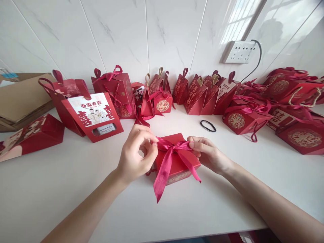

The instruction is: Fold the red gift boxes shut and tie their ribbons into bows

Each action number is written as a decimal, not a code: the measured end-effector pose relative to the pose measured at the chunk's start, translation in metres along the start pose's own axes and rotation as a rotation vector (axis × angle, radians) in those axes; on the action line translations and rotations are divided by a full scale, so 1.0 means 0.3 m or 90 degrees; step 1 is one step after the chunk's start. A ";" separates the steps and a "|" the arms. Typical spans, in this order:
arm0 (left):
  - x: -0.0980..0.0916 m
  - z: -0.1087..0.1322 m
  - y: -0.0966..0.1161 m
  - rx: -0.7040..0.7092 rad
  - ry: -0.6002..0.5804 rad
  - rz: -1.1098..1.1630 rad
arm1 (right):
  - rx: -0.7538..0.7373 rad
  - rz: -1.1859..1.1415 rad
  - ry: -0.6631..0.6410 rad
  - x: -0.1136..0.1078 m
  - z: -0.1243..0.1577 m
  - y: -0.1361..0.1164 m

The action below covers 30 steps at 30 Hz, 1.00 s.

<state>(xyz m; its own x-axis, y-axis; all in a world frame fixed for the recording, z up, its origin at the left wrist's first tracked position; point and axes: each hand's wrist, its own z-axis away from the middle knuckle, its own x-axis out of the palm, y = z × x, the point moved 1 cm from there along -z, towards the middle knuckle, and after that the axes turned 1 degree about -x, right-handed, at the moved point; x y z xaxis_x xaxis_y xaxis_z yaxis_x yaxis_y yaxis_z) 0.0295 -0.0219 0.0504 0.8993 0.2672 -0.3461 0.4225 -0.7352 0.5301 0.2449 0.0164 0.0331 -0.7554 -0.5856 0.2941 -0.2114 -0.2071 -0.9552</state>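
Observation:
A small red gift box (177, 162) sits on the white table (76, 189) in front of me. A magenta ribbon (174, 148) is tied in a bow across its top, with two tails hanging over the front. My left hand (136, 153) pinches the bow's left loop between thumb and fingers. My right hand (206, 153) pinches the bow's right loop from the other side. Both hands rest close against the box.
Many red gift boxes and bags (194, 92) line the tiled wall, more piled at the right (291, 101). A larger red bag with a printed card (95, 114) stands left. A black hair tie (208, 126) lies behind the box. Cardboard (20, 98) lies far left, a wall socket (239, 51) above.

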 end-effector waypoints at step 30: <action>-0.044 -0.003 0.008 -0.117 -0.136 0.102 | -0.013 -0.017 -0.020 -0.003 0.002 0.006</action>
<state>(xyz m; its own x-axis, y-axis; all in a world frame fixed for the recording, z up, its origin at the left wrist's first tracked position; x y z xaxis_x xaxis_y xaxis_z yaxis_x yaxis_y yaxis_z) 0.0189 -0.0266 0.0570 0.9202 0.0054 -0.3914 0.3080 -0.6271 0.7155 0.2457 0.0160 0.0312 -0.7296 -0.6041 0.3206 -0.2440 -0.2079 -0.9472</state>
